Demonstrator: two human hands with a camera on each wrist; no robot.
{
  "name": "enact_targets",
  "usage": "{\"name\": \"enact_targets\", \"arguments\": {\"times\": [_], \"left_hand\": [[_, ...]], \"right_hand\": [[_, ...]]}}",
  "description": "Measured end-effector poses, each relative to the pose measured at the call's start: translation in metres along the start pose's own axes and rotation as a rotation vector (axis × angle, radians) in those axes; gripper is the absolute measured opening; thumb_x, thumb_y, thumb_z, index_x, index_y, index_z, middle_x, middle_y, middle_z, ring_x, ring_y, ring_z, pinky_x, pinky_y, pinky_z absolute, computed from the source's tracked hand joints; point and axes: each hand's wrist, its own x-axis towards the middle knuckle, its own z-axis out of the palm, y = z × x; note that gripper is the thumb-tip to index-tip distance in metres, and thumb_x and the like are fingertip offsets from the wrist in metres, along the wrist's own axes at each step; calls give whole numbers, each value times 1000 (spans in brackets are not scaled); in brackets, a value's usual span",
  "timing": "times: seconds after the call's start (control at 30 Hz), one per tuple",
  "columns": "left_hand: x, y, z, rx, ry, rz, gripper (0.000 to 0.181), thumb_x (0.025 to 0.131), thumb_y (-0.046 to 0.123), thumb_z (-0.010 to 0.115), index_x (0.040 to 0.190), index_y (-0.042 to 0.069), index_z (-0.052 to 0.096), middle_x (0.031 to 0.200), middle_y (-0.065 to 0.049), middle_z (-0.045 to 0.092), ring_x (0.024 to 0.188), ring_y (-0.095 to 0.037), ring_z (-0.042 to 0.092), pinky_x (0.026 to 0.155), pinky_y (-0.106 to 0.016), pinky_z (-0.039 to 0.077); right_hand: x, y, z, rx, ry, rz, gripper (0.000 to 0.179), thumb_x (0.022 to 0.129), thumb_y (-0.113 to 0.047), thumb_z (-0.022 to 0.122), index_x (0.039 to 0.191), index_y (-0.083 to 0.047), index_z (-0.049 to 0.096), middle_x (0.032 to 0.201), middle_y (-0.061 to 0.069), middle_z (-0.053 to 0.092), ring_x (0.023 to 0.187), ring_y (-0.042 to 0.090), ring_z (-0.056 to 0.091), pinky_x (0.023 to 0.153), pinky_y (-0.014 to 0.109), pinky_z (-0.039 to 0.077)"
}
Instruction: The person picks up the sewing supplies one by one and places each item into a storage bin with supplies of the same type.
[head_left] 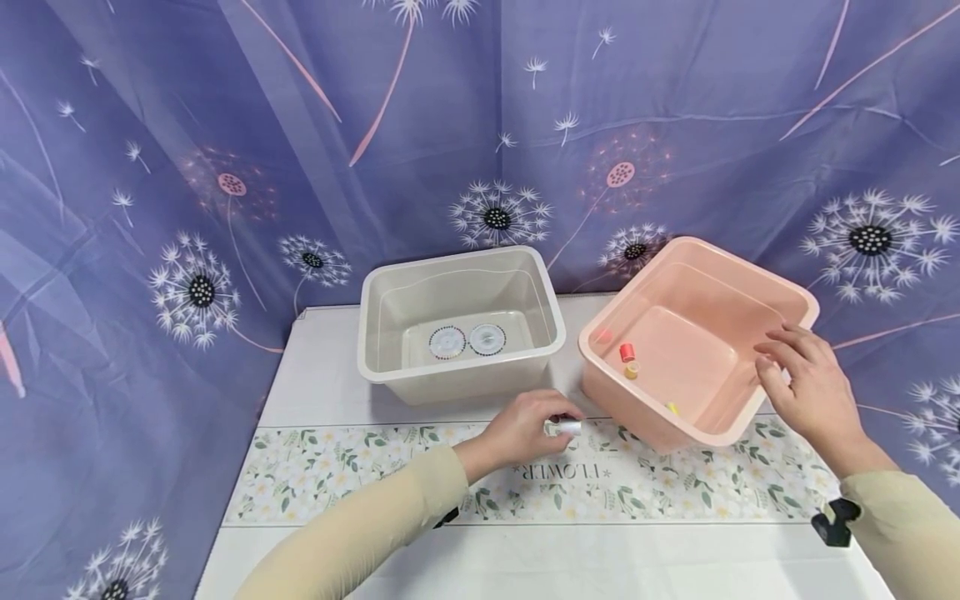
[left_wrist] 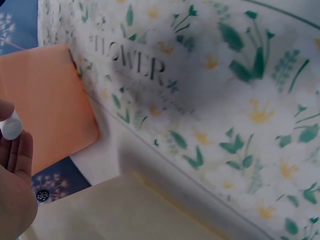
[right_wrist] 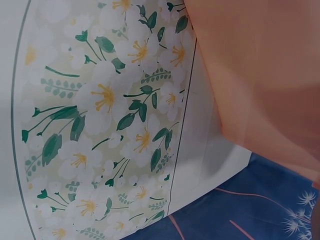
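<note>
In the head view my left hand (head_left: 528, 429) pinches a small white thread spool (head_left: 567, 427) between thumb and fingers, just in front of the gap between two basins. The left wrist view shows that spool's round white end (left_wrist: 12, 128) at the fingertips. My right hand (head_left: 813, 387) is at the right rim of the pink basin (head_left: 697, 437), fingers loosely bent and holding nothing; whether it touches the rim is unclear. Inside that basin lie a red thread spool (head_left: 627, 352), a tan one (head_left: 632, 370) and a yellow one (head_left: 672, 408), partly hidden by the near wall.
Left of the pink basin stands a grey basin (head_left: 457, 375) with two round pin wheels (head_left: 447, 342) on its floor. Both basins sit on a white table with a flowered cloth strip (head_left: 360, 467). A purple dandelion curtain (head_left: 420, 192) hangs behind and at the sides.
</note>
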Motion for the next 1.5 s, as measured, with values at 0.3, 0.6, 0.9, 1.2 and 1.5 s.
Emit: {"name": "enact_targets", "arguments": {"times": [0.3, 0.6, 0.9, 1.2, 1.5], "left_hand": [[18, 10, -13, -64, 37, 51, 29, 91, 5, 83, 119, 10, 78, 108, -2, 76, 97, -9, 66, 91, -12, 51], [35, 20, -28, -70, 27, 71, 30, 92, 7, 81, 121, 8, 78, 110, -2, 75, 95, -7, 64, 88, -14, 53], [54, 31, -41, -28, 41, 95, 30, 92, 11, 82, 122, 11, 78, 120, -2, 76, 100, -10, 68, 94, -14, 49], [79, 43, -47, 19, 31, 73, 31, 94, 15, 81, 124, 15, 78, 130, 1, 74, 121, -11, 67, 104, -14, 47], [105, 52, -48, 46, 6, 58, 34, 94, 18, 83, 128, 16, 77, 119, 5, 75, 102, -2, 62, 92, -8, 45]], "right_hand": [[0, 3, 1, 2, 6, -4, 34, 107, -22, 52, 116, 5, 71, 139, 30, 59, 142, 51, 43, 133, 47, 23], [-1, 4, 1, 2, 10, -8, 34, 107, -22, 52, 116, 5, 71, 140, 30, 59, 141, 51, 43, 132, 47, 23], [-1, 4, 1, -4, 4, -6, 34, 108, -23, 52, 117, 5, 70, 140, 30, 59, 143, 50, 43, 133, 47, 23], [-1, 3, 1, -2, 8, -7, 35, 108, -23, 52, 117, 5, 71, 140, 30, 59, 142, 50, 43, 132, 48, 24], [0, 1, 0, 2, 6, -15, 35, 107, -23, 52, 117, 5, 70, 139, 30, 59, 142, 50, 43, 133, 45, 22]]}}
